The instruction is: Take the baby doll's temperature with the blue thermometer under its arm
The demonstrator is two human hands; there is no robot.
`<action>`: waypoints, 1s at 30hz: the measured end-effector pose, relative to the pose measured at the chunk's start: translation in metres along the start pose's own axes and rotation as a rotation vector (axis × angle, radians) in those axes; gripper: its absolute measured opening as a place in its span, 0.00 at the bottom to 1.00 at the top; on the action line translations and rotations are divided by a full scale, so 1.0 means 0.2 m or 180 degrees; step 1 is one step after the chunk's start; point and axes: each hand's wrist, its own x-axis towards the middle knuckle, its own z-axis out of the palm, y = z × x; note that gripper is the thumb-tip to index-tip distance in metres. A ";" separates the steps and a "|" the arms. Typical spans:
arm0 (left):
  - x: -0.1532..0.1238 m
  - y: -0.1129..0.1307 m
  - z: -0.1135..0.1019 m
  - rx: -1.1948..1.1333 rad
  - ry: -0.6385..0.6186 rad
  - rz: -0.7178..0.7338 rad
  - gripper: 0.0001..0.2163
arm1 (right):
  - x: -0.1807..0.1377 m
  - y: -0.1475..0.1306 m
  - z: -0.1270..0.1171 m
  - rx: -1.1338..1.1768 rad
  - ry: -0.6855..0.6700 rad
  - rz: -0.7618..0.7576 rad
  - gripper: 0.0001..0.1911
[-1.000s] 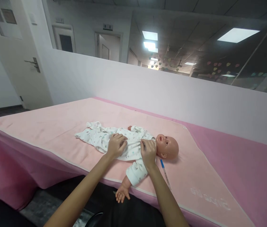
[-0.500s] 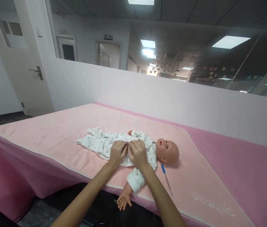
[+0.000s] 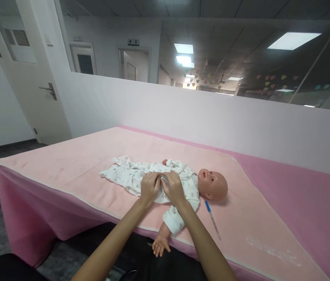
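Note:
A baby doll [image 3: 213,184] lies on its back with its head to the right. It is dressed in a white romper [image 3: 124,173] with a small print. Both my hands rest over the romper's front, fingers curled and thumbs close together. My left hand [image 3: 149,188] is closed on the cloth at the belly. Beside it my right hand [image 3: 174,189] is closed on the cloth nearer the chest. A small shiny spot [image 3: 164,178] shows between the hands, too small to name. The doll's near arm [image 3: 162,239] hangs over the table edge below my right wrist.
A slim clear tube with a blue cap [image 3: 213,220] lies near the doll's head. The padded pink mat [image 3: 74,164] covers a table with a pink cloth [image 3: 27,218]. Behind stands a white half wall [image 3: 182,115] with glass above; a door [image 3: 36,89] is at left.
The view has shifted slightly, so the doll and table appear a little further right. My hands stay at the same place on the romper, and a shiny spot now shows between them.

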 end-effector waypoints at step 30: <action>0.14 -0.05 -0.04 0.0905 0.0500 -0.0383 0.10 | -0.32 -0.01 -0.44 -0.0919 0.0486 0.0691 0.14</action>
